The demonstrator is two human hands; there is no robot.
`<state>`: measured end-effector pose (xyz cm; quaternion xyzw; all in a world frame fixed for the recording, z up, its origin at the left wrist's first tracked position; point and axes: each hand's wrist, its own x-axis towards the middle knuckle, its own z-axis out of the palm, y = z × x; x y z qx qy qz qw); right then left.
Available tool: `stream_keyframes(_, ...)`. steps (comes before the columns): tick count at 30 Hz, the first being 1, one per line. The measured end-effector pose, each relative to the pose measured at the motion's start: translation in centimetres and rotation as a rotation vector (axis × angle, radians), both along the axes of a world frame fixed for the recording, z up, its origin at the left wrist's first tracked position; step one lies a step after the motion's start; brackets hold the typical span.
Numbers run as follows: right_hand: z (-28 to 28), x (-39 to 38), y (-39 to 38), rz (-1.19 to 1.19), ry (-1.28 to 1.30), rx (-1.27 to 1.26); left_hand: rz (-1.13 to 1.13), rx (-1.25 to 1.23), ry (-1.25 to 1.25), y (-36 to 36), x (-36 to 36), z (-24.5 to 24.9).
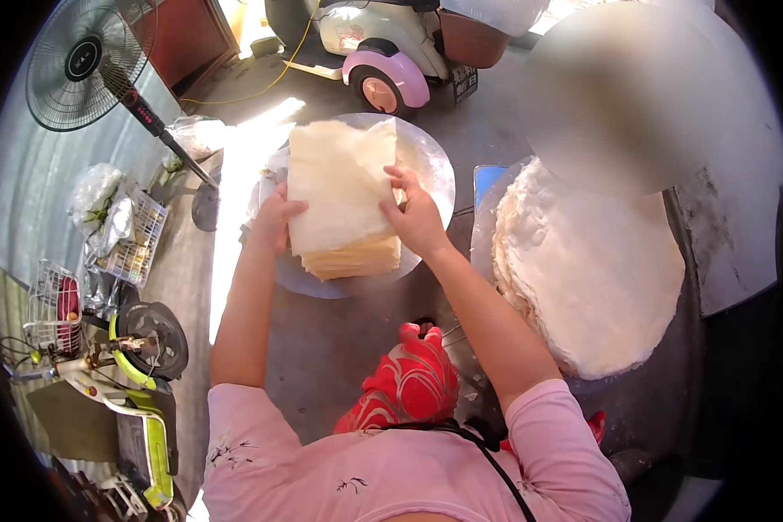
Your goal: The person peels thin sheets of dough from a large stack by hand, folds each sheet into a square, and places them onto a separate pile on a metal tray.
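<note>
A thin, pale square sheet [339,178], like rolled dough, lies between my hands with its far edge uneven. My left hand [277,215] grips its left edge, thumb on top and fingers mostly hidden beneath. On the right edge my right hand [416,216] is closed, fingers curled over the side. Beneath the sheet a neat stack of square sheets [352,261] shows its layered front edge. The stack rests on a round metal tray [431,165]. To the right, a tall pile of large round sheets [596,278] has a floury white top.
A standing fan [83,59] is at the upper left. A scooter [383,65] stands beyond the tray. Along the left are a white basket [139,239] with bags and a green kick scooter [148,435]. A blurred patch covers the upper right.
</note>
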<state>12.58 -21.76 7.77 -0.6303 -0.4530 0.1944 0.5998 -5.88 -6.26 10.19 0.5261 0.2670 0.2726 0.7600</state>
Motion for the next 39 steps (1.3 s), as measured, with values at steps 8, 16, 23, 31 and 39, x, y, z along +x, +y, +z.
stream_keyframes(8, -6.5, -0.3, 0.7, -0.007, -0.023, -0.346, 0.161, 0.079, 0.441, 1.3, -1.9, -8.3)
stream_keyframes(16, -2.9, -3.1, -1.4, 0.083, -0.765, -0.106, 0.108, 1.685, 0.921, 2.6, 2.7, -7.2)
stream_keyframes(23, -5.7, -5.0, -1.9, 0.205, -0.921, -0.113, -0.241, 1.510, 1.219, 4.2, 7.0, -9.8)
stream_keyframes(31, -3.0, -4.2, -4.7, 0.175, -0.830, -0.119, -0.257, 1.486, 1.227, 4.4, 6.7, -9.1)
stream_keyframes(39, 0.1, 5.0, -18.7, -0.299, -0.555, -0.372, -0.123, 1.674, 0.950, -0.5, 6.2, -3.1)
